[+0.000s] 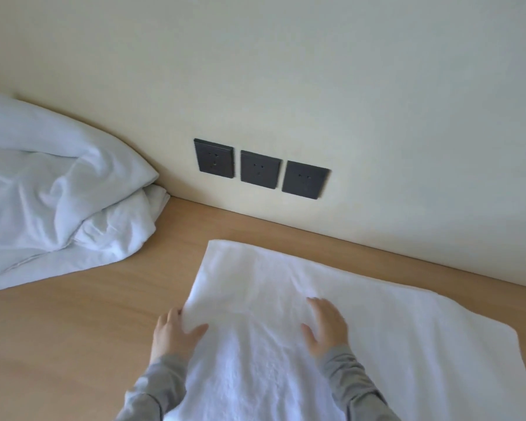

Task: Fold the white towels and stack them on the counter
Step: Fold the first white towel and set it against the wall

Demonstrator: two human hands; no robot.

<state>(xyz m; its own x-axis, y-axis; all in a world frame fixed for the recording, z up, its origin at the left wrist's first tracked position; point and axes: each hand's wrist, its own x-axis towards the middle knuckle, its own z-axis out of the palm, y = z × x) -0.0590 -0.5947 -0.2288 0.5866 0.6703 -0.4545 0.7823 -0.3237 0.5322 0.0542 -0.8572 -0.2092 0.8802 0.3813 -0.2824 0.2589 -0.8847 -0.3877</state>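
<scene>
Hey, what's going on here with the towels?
A person is working on a white towel spread on the wooden counter. The left hand grips its left edge; the right hand rests flat on top. A rumpled heap of white cloth lies at the left against the wall. No folded stack is in view.

Saw a plain cream wall [316, 71] across the back. Counted three dark grey square sockets [261, 169] low on it, side by side in a close row, narrow gaps between.

Cream wall [316, 71], three dark sockets [260, 169] (in a row), pale wooden counter [73, 344], soft light
</scene>
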